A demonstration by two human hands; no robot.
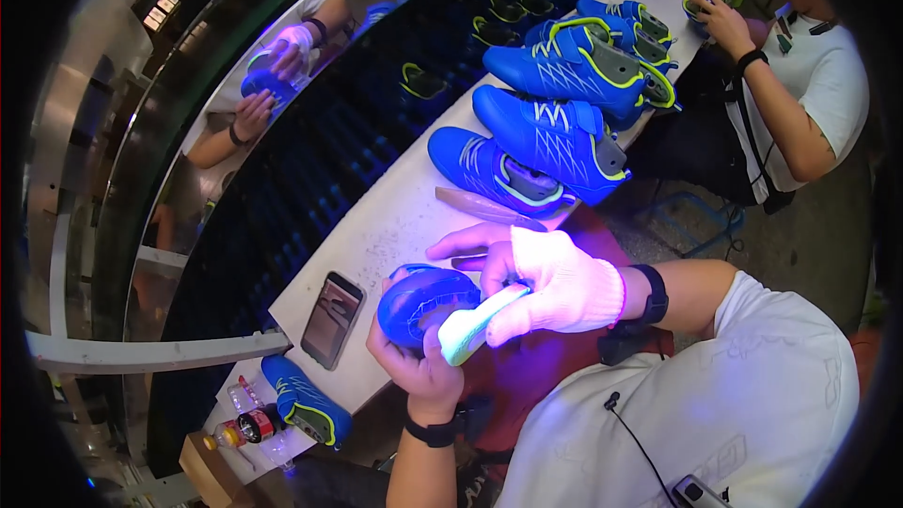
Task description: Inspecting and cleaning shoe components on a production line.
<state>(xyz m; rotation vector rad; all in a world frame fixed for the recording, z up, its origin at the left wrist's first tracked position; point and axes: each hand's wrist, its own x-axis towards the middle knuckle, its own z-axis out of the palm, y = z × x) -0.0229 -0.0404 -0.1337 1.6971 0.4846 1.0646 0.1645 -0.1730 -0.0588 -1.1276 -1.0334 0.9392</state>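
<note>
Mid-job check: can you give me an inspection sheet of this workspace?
Surface: white bench, bare patch in the middle with faint dark marks.
Job's things: rounded blue shoe part and pale sole-shaped piece, both in hand; blue shoes grouped at the bench's far end.
Clutter: phone lying on the bench; dark drink bottle lower left.
Left hand: bare, holding the blue shoe part.
Right hand: gloved, gripping the pale piece.
Cables: thin black cable across the wearer's shirt.
Surroundings: co-worker at upper right.
</note>
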